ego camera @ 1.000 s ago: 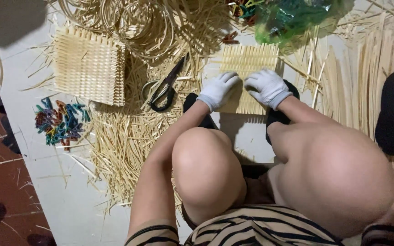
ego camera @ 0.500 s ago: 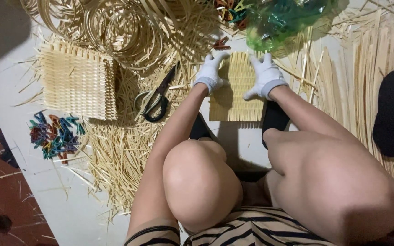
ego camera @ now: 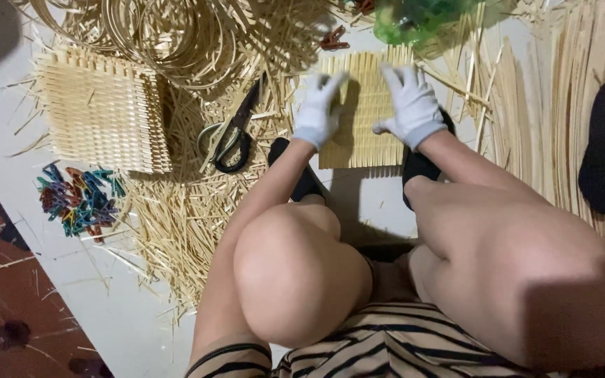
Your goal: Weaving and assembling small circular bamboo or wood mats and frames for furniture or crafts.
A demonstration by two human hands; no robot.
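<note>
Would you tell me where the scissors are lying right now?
In the head view, the scissors lie left of the left hand, between the finished woven panel and the mat.

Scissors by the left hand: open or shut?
Shut. The scissors lie flat on the straw, blades together in one dark line, untouched by the left hand.

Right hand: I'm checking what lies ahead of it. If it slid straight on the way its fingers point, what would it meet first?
The right hand lies on the woven mat, fingers pointing away from the person. Past the mat's far edge, the green plastic bag likely comes first, though loose straw strips may lie between.
</note>
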